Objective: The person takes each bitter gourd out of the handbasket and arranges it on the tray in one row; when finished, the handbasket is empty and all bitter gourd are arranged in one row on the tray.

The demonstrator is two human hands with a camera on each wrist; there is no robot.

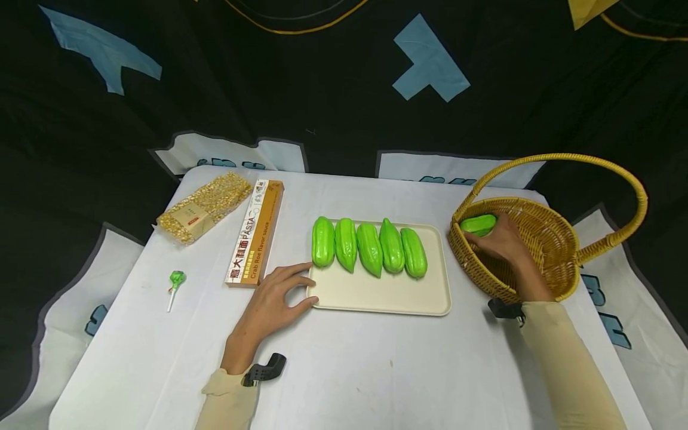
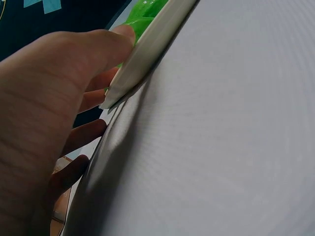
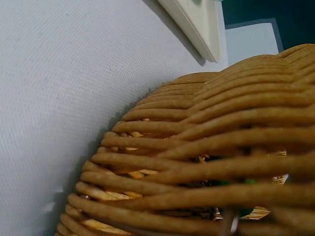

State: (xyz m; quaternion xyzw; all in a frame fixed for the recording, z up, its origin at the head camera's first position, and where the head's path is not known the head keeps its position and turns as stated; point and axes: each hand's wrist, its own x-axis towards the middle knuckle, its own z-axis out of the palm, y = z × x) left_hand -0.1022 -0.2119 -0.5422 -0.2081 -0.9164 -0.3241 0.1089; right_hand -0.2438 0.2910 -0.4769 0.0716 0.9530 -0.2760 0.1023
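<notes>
My left hand [image 1: 276,300] rests at the left edge of a cream tray [image 1: 376,298], thumb and fingers spread and touching its rim. In the left wrist view the thumb [image 2: 106,46] lies against the tray's rim [image 2: 147,54]. Several glossy green cucumber-like vegetables [image 1: 369,248] lie side by side along the tray's back half. Inside a woven basket [image 1: 532,209] my right hand [image 1: 502,242] grips another green cucumber-like vegetable [image 1: 478,225] near the left wall. The basket's weave [image 3: 221,128] hides that hand in the right wrist view.
A tall handle [image 1: 570,156] arches over the basket. Left of the tray lie a pasta box [image 1: 255,233], a clear bag of yellow grains [image 1: 206,206] and a green lollipop [image 1: 176,280]. White cloth covers the table [image 1: 376,370], and dark fabric hangs behind.
</notes>
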